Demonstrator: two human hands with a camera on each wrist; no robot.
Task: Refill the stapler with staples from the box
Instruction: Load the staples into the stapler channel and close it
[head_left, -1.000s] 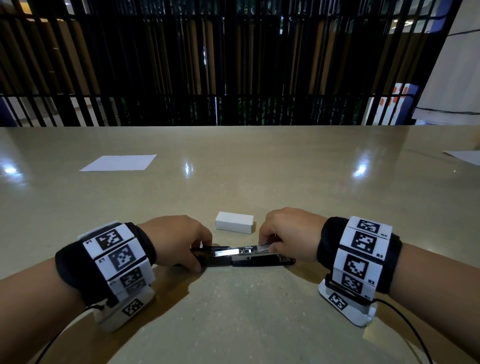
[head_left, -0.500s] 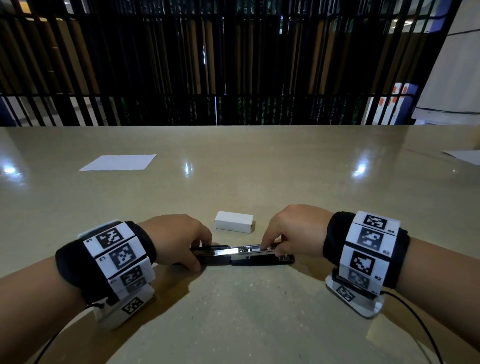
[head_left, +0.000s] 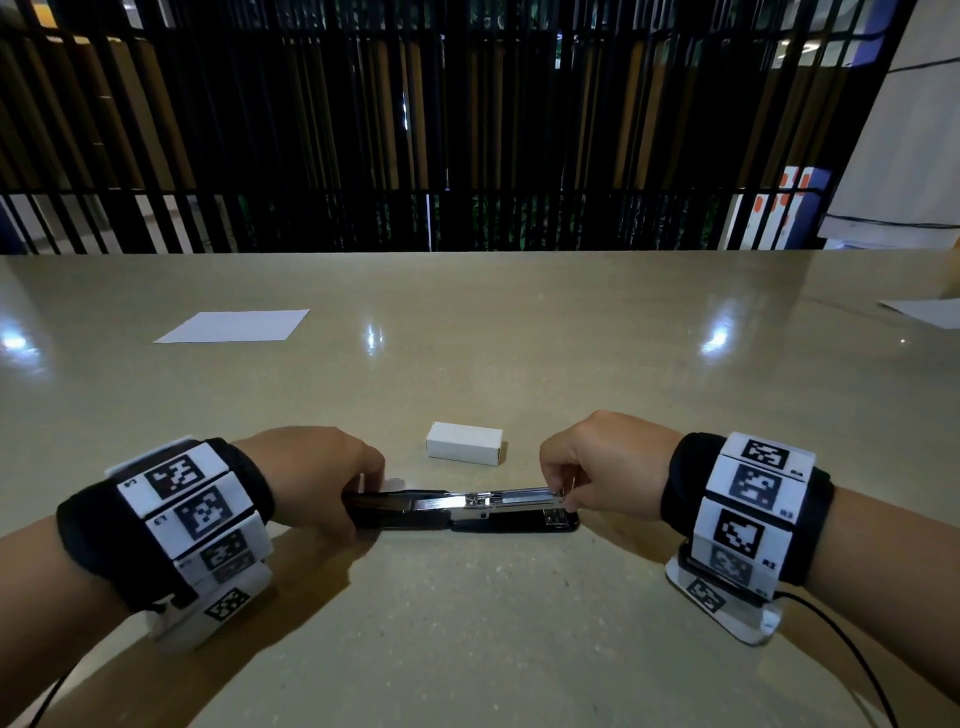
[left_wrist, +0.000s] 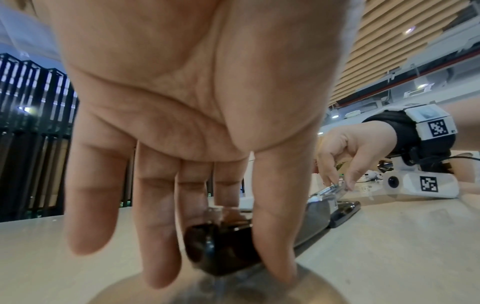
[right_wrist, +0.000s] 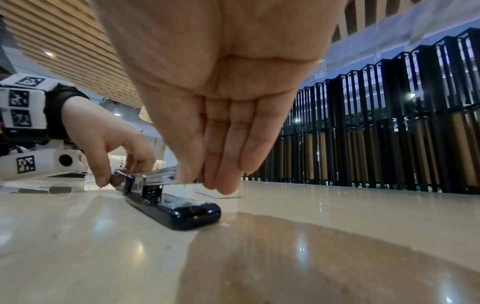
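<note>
A black stapler (head_left: 457, 512) lies opened out flat on the beige table (head_left: 493, 623), its metal staple channel facing up. My left hand (head_left: 358, 499) grips the black cover end at the left, thumb on the near side and fingers on the far side (left_wrist: 223, 246). My right hand (head_left: 563, 496) pinches the front tip of the metal channel between thumb and forefinger, above the black base (right_wrist: 176, 207). A small white staple box (head_left: 464, 442) lies closed just behind the stapler, untouched. Whether staples sit in the channel I cannot tell.
A white sheet of paper (head_left: 234, 326) lies far left on the table, and another sheet (head_left: 924, 312) at the right edge. A black slatted railing (head_left: 467, 156) stands beyond the table's far edge. Cables trail from both wrist units.
My right hand has slid rightward along the metal channel, from near its middle to its front tip, and the wrist has risen a little. The left hand and the box have stayed put.
</note>
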